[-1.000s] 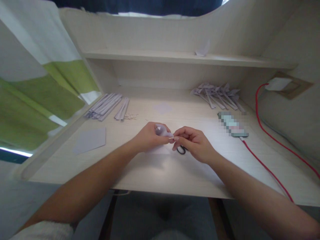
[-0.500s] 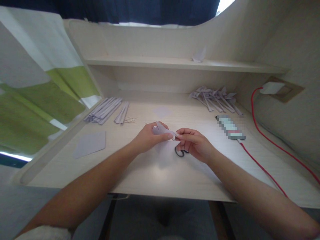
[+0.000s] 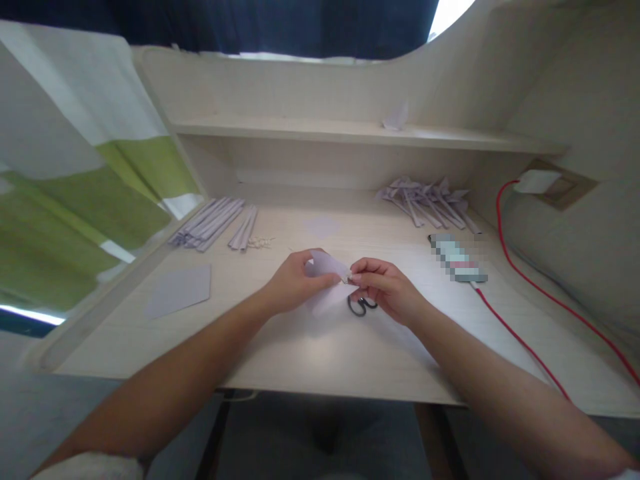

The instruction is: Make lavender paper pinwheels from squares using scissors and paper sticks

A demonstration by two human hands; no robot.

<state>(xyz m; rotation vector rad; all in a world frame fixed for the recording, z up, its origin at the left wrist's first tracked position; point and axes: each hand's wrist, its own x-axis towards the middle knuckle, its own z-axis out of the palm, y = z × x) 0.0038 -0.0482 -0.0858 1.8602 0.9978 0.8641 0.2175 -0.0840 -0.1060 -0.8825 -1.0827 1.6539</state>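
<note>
Over the middle of the desk, my left hand (image 3: 293,285) is closed on a white sheet of paper (image 3: 326,262) that curls up between thumb and fingers. My right hand (image 3: 393,288) is closed in a pinch at the paper's right end. A tiny pale piece shows at the fingertips there, too small to name. Just below the right fingers lie the dark handle loops of a pair of scissors (image 3: 357,307); their blades are hidden.
Rolled paper sticks (image 3: 207,223) lie at the left, near small pale bits (image 3: 261,243) and a stack of paper squares (image 3: 183,289). Paper pinwheels (image 3: 425,200) on sticks are piled at the back right. A phone (image 3: 457,259) on a red cable (image 3: 515,337) lies at the right.
The paper has turned slightly in my hands and its curl looks wider. My right fingers have shifted a little, showing more of the scissors' handles. The camera view has moved slightly.
</note>
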